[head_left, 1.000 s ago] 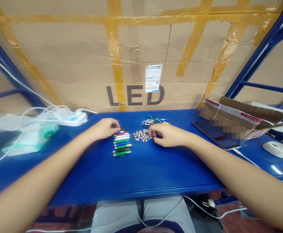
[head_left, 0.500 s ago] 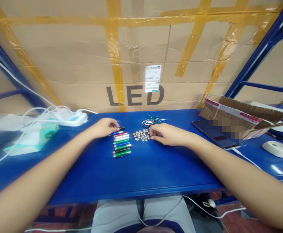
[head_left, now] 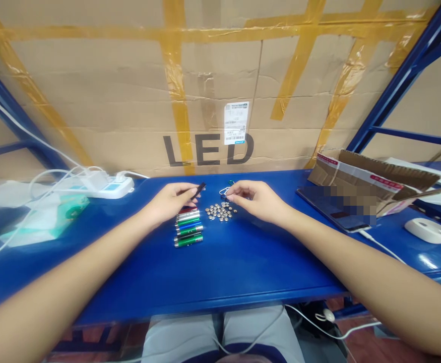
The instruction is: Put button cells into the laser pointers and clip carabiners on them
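Note:
My left hand (head_left: 171, 200) is raised a little off the blue table (head_left: 224, 262) and grips a small black pen-shaped tube (head_left: 200, 188) whose tip points right. Just below it lies a row of several green, blue, silver and red tubes (head_left: 188, 229). My right hand (head_left: 256, 199) hovers over a heap of small silver button cells (head_left: 220, 212), thumb and forefinger pinched together; what they hold is too small to make out. A few coloured clips (head_left: 226, 188) lie behind the heap, partly hidden by my fingers.
A large cardboard box marked LED (head_left: 208, 149) forms the back wall. A white power strip (head_left: 103, 184) with cables and a bagged green item (head_left: 46, 217) sit left. A dark tablet (head_left: 333, 206), an open carton (head_left: 375, 181) and a white oval device (head_left: 430, 231) stand at the right.
My left hand has picked the black tube up from the top of the row and lifted it. My right hand has risen from the button cells, pinched, towards the tube.

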Tool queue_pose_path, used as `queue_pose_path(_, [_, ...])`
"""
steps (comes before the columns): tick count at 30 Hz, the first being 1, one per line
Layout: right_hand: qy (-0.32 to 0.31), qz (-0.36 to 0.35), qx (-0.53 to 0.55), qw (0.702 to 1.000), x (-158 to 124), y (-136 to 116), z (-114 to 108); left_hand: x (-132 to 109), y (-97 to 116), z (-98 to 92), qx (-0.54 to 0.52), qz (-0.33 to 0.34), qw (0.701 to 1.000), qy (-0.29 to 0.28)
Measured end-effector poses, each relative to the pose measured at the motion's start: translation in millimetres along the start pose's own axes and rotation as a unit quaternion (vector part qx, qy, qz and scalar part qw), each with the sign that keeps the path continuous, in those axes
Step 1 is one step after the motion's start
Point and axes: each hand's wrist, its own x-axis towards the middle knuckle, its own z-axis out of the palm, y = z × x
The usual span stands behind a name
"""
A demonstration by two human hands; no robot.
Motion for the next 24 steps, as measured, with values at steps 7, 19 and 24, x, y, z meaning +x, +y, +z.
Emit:
queue_pose_path(7, [-0.006,0.088,0.221,0.971,4.0,-2.9,-1.5,-25.1,23.2,26.4,-0.237,-0.096,0.962,-0.091])
queue_pose_path(19, [0.01,0.169,0.36,0.917,0.8,-10.2,-0.2,-36.4,12.3,47.1,-0.099,-0.03,0.99,-0.1])
queue_pose_path(24, [0.01,0.119,0.273,0.955,-3.4,-23.9,-1.9,-35.6,8.8,47.5,-0.07,0.051,0.993,-0.077])
